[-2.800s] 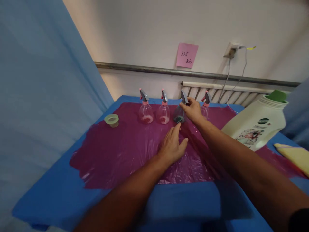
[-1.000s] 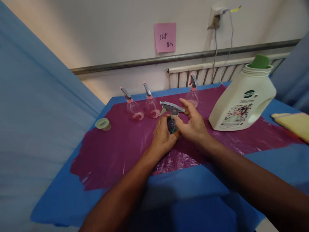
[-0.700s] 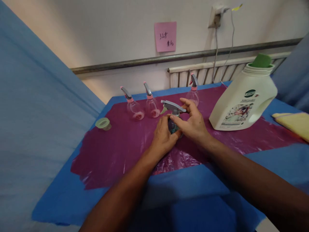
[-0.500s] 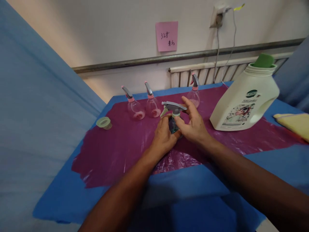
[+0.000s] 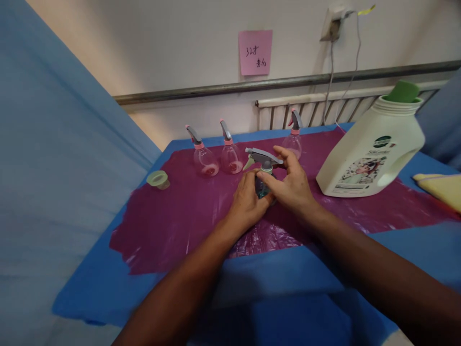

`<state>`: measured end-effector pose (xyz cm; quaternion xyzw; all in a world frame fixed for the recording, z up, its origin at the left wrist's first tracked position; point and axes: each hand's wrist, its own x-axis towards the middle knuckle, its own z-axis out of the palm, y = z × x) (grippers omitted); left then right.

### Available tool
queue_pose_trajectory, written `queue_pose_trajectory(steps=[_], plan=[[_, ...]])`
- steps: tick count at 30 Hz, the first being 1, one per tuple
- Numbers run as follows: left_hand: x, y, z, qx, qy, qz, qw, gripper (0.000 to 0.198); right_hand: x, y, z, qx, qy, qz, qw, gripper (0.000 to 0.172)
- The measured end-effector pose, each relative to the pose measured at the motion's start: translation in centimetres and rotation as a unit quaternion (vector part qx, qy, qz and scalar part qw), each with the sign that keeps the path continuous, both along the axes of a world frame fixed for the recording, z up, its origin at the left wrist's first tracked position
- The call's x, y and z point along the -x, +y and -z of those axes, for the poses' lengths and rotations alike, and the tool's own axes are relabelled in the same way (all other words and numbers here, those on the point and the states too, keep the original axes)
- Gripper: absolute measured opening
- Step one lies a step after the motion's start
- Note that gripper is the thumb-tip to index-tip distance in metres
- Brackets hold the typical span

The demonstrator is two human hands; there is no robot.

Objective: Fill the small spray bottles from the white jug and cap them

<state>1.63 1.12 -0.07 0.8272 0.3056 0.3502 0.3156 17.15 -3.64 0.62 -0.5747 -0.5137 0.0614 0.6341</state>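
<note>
The light is rather dim and soft, with a warmer tone on the wall (image 5: 173,43) at upper left. Small glare streaks shine on the purple plastic sheet (image 5: 173,226), while dark shadow covers the lower centre. Wide-angle distortion stretches the edges.

I'm seeing a thin purple plastic sheet (image 5: 176,206) shining and crinkling over the worktop (image 5: 86,288), whose blue cover is looking matt and cloth-like. Nearest the front edge, the front spray bottle (image 5: 262,188) is showing clear, smooth plastic under a satin-grey plastic head (image 5: 265,156); along the back edge, three others (image 5: 232,157) are looking similarly clear. Toward the left edge a plastic cup (image 5: 157,179) is appearing translucent. Near the right edge, a cream plastic jug (image 5: 367,156) is gleaming faintly, while a yellow cloth (image 5: 441,190) is looking soft and matt. Beyond the back edge, a metal rail (image 5: 198,90) is looking dull.
</note>
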Motion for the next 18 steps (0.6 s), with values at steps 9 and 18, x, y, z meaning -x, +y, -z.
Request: queue_pose_trajectory(steps=[9, 18], plan=[[0.1, 0.2, 0.4, -0.014, 0.001, 0.013, 1.000, 0.060, -0.3, -0.3, 0.4, 0.003, -0.015, -0.036, 0.999, 0.072], [0.1, -0.5, -0.3, 0.007, 0.032, 0.000, 0.999, 0.073, -0.8, -0.6, -2.6, -0.071, 0.010, -0.029, 0.997, 0.047]])
